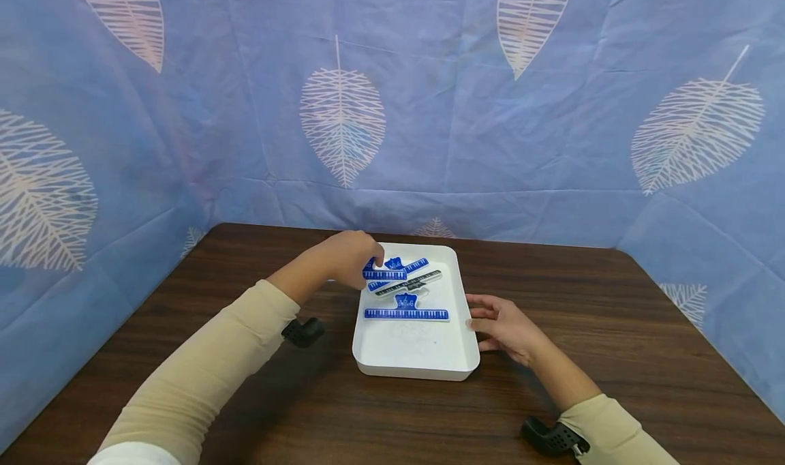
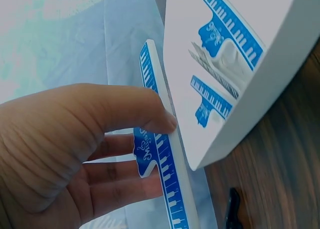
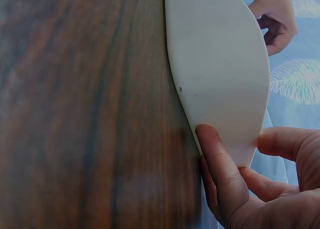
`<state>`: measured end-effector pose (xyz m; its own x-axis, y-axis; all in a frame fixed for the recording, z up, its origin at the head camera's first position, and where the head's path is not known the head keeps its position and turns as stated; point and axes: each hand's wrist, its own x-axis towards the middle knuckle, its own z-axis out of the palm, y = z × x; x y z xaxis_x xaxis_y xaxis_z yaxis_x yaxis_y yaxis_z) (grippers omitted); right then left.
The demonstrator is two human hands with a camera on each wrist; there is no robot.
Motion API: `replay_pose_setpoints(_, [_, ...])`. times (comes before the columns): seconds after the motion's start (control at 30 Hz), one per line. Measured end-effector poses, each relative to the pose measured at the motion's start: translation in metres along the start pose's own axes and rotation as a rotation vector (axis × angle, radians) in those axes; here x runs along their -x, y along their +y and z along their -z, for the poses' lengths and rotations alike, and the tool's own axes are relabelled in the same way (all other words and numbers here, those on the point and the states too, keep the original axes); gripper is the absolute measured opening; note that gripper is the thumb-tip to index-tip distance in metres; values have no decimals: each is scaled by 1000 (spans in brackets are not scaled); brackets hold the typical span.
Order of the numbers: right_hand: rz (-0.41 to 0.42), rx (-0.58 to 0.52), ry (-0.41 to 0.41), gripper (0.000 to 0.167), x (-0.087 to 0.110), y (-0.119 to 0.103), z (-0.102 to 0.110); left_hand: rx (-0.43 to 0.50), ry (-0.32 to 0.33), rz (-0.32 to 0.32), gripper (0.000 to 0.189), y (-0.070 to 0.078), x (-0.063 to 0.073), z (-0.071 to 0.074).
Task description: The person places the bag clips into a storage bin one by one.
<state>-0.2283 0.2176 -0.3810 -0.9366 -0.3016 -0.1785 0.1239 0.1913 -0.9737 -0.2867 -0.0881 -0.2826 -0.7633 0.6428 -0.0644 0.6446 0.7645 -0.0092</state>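
Fingers and thumb of the left hand point(image 1: 349, 257) are clamped on a blue clip point(image 1: 384, 275) printed with piano keys; the head view puts it over the far left part of the white tray point(image 1: 417, 352), though its height above the tray floor is hard to judge. In the tray's far half a second blue clip point(image 1: 418, 266) slants, with a black clip point(image 1: 392, 289) just on its near side; a third blue clip point(image 1: 406, 314) lies crosswise about the tray's middle. The right hand point(image 1: 505, 325) is at the tray's right side, fingers apart. In the left wrist view, the thumb presses the held clip's edge, fingers behind it, near the tray's rim. In the right wrist view, fingertips point(image 3: 208, 135) touch the tray's outer wall, probably steadying it. The work seems partway: three clips rest in the tray; the held one is not yet released.
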Motion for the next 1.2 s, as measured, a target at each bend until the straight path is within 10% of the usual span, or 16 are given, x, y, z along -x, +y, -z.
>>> replay_pose_setpoints(1.2, [-1, 7, 16, 61, 2, -1, 0, -27, -88, -9, 42, 42, -41, -8])
